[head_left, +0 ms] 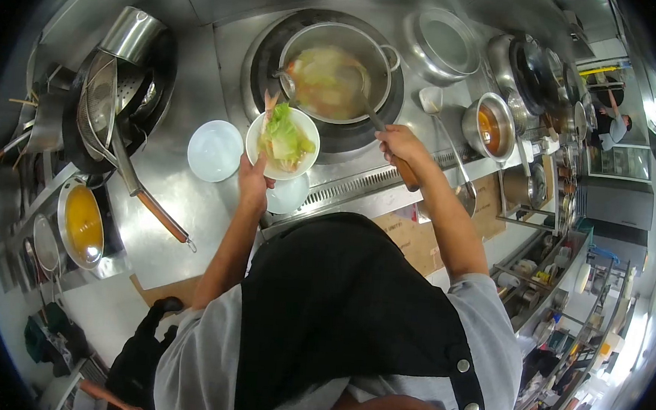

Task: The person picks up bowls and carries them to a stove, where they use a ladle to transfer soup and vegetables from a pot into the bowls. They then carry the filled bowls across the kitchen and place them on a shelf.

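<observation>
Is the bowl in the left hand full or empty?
Not empty: green leaves fill much of the white bowl in the left hand, though some of its inside shows bare.

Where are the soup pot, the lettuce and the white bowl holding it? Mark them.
Soup pot [338,35]: head view, far inner wall.
Lettuce [283,136]: head view, leafy middle.
White bowl [255,135]: head view, left inner wall.

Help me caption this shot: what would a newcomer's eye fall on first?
Probably the green lettuce in a white bowl, held in the left hand by the pot. Next, the soup in that pot, with a ladle in the right hand. Far left, yellow liquid stands out in a metal pan.
</observation>
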`<state>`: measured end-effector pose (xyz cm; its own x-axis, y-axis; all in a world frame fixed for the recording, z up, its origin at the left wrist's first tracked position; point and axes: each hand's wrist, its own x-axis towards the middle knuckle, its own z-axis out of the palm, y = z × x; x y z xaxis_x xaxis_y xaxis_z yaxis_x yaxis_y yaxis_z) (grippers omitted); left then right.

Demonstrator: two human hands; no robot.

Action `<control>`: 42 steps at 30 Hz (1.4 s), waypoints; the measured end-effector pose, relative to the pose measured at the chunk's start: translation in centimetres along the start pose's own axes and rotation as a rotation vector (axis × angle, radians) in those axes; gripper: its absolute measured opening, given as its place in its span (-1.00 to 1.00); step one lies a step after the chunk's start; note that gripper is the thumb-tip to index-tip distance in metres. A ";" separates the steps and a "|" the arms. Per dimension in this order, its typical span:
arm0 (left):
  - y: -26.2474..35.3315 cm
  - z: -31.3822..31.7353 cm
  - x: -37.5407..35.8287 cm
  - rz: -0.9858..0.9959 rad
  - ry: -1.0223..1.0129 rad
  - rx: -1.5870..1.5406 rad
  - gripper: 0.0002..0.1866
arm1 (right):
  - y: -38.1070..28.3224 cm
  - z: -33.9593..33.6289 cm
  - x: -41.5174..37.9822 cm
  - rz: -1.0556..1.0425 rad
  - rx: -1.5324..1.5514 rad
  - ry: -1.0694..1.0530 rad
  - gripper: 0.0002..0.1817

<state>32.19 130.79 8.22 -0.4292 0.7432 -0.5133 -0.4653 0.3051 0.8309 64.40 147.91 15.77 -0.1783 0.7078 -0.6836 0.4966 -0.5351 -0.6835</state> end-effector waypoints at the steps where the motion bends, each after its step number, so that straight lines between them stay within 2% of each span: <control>1: 0.2 0.1 -0.3 -0.001 0.003 0.005 -0.57 | -0.1 -0.1 -0.6 0.030 0.082 -0.026 -0.77; 6: 0.2 0.1 -0.5 0.016 -0.018 -0.017 -0.60 | 1.3 0.4 -5.3 0.218 0.656 -0.126 -0.79; 9: -0.1 0.2 -0.5 0.039 -0.037 -0.021 -0.61 | 3.1 0.3 -9.3 0.142 0.834 -0.203 -0.70; 16: 0.2 2.2 -0.1 0.052 -0.114 -0.037 -0.62 | 4.2 -0.2 -18.9 -0.012 0.857 -0.327 -0.55; 20: 0.1 3.9 0.3 0.041 -0.108 -0.010 -0.64 | 3.6 0.0 -23.2 -0.020 0.832 -0.312 -0.48; 25: -0.7 5.1 0.5 0.017 -0.157 -0.005 -0.65 | 4.9 0.3 -25.0 0.001 0.930 -0.392 -0.49; 29: -0.9 5.3 -0.2 -0.010 -0.147 -0.036 -0.63 | 4.8 1.2 -24.8 0.018 1.074 -0.467 -0.49; 32: -1.3 3.9 -1.1 -0.027 -0.109 -0.043 -0.60 | 4.8 1.6 -22.1 0.005 1.034 -0.410 -0.60; 35: -1.9 2.2 -1.6 -0.027 -0.084 -0.007 -0.58 | 6.0 0.8 -16.0 -0.036 0.810 -0.360 -0.69; 38: -2.1 0.9 -2.3 -0.042 -0.065 0.021 -0.58 | 4.8 1.2 -10.2 -0.086 0.549 -0.207 -0.71; 42: -2.4 -0.2 -2.6 -0.044 -0.042 0.038 -0.59 | 3.2 1.6 -4.1 -0.084 0.354 -0.165 -0.78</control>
<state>34.29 128.00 7.48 -0.3761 0.7526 -0.5405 -0.4525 0.3599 0.8160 65.33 142.61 15.98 -0.3542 0.6875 -0.6340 0.1565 -0.6248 -0.7649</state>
